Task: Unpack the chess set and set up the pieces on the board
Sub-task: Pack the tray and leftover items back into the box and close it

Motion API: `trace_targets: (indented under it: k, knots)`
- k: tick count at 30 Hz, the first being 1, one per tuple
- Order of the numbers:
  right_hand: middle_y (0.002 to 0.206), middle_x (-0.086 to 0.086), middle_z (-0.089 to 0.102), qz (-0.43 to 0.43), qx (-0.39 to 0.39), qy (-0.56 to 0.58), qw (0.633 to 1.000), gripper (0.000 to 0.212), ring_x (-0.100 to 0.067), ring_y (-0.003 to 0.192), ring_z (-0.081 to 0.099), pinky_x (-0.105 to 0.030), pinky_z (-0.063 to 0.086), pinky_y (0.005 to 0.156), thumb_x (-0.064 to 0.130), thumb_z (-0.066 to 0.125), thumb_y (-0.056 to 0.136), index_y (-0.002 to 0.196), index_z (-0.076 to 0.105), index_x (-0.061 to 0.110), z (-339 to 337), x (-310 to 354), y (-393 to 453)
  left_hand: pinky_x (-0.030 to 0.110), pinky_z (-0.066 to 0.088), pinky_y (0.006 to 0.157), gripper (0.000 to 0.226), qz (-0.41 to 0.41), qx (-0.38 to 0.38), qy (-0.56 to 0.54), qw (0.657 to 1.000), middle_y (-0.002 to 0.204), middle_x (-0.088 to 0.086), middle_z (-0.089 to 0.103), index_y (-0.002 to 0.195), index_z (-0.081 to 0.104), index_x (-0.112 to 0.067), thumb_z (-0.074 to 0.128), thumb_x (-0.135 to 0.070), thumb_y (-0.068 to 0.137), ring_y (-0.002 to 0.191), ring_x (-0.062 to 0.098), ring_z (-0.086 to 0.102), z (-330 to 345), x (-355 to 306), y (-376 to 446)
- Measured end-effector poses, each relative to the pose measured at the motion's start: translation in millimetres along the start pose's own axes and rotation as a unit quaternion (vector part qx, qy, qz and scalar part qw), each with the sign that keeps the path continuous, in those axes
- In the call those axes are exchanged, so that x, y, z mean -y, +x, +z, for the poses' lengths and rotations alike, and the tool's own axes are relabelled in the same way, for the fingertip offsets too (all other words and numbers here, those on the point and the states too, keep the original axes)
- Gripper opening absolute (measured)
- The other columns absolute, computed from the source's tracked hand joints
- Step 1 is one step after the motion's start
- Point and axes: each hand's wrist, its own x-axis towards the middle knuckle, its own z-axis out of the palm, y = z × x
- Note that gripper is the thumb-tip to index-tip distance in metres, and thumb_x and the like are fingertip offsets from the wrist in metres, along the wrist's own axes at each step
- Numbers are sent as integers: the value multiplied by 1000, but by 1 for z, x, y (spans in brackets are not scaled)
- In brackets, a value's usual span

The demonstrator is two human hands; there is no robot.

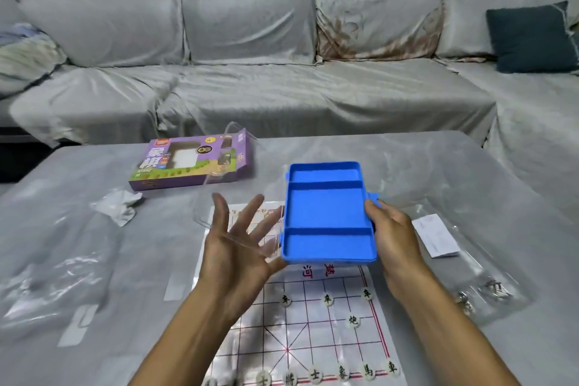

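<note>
My right hand grips the right edge of a blue plastic tray with three empty compartments, held above the board. My left hand is spread, palm up, fingers straight, its heel touching the tray's near left corner. Under them lies the paper xiangqi board with red grid lines. Several round white pieces with black characters stand on its near half: three in a row, one below them, and a row along the near edge. The board's far half is mostly hidden by the tray and my left hand.
The purple chess box lies open at the table's far left. A crumpled plastic wrapper sits beside it. A white leaflet lies right of the tray, clear plastic bags at the right. A grey sofa stands behind the covered table.
</note>
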Motion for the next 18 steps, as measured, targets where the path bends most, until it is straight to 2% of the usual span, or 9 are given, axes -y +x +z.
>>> trace_targets:
  k: [3, 5, 6, 9, 11, 12, 15, 18]
  knots:
    - [92, -12, 74, -9, 31, -24, 999, 30, -25, 77, 69, -32, 52, 64, 22, 43, 103, 98, 67, 5, 3, -3, -2, 61, 47, 94, 62, -7, -33, 116, 993, 122, 7, 65, 125, 60, -29, 66, -59, 71, 111, 34, 62, 0, 3, -3]
    - [96, -15, 73, -11, 51, -16, 999, 32, -29, 83, 70, -40, 54, 73, 23, 42, 104, 96, 68, 6, 7, -6, -4, 55, 47, 96, 59, -3, -50, 195, 980, 118, 5, 68, 125, 59, -26, 73, -45, 71, 102, 28, 68, -1, 8, -4]
    - [95, -13, 74, -12, 60, -11, 998, 33, -31, 86, 70, -43, 54, 78, 24, 42, 104, 94, 68, 6, 10, -8, -5, 51, 51, 92, 59, -4, -55, 212, 976, 114, 4, 70, 126, 58, -23, 76, -38, 71, 98, 26, 70, -2, 11, -3]
    - [94, -7, 76, 25, 76, 31, 996, 48, -29, 90, 71, -42, 53, 82, 43, 35, 104, 97, 71, 11, 16, -9, -7, 38, 58, 71, 46, 13, -77, 206, 975, 102, 5, 74, 120, 61, -15, 75, -21, 76, 91, 26, 71, -2, 17, -1]
    - [101, -10, 75, 83, 104, 78, 988, 62, -29, 94, 71, -44, 53, 85, 58, 26, 99, 110, 70, 15, 14, -6, -6, 36, 57, 68, 38, 27, -98, 194, 976, 98, 5, 75, 115, 63, -14, 73, -15, 78, 88, 27, 71, -3, 17, 0]
    - [103, -11, 74, 100, 115, 91, 984, 64, -29, 94, 71, -43, 54, 84, 60, 25, 99, 113, 69, 14, 13, -5, -6, 37, 58, 70, 37, 40, -102, 199, 974, 97, 4, 75, 115, 63, -16, 73, -14, 79, 86, 26, 72, -5, 17, 2]
    - [103, -10, 74, 110, 132, 87, 981, 49, -28, 94, 72, -44, 54, 87, 49, 41, 99, 112, 69, 11, 14, -3, -12, 41, 59, 74, 40, 69, -97, 237, 964, 100, 0, 74, 117, 60, -25, 72, -12, 81, 83, 24, 73, -4, 16, 0]
    - [110, -9, 73, 118, 171, 104, 973, 42, -29, 103, 69, -50, 49, 97, 44, 48, 97, 115, 68, 12, 14, -1, -16, 33, 58, 62, 40, 77, -86, 238, 964, 99, -2, 74, 118, 59, -27, 71, -11, 83, 80, 21, 73, -3, 17, -1]
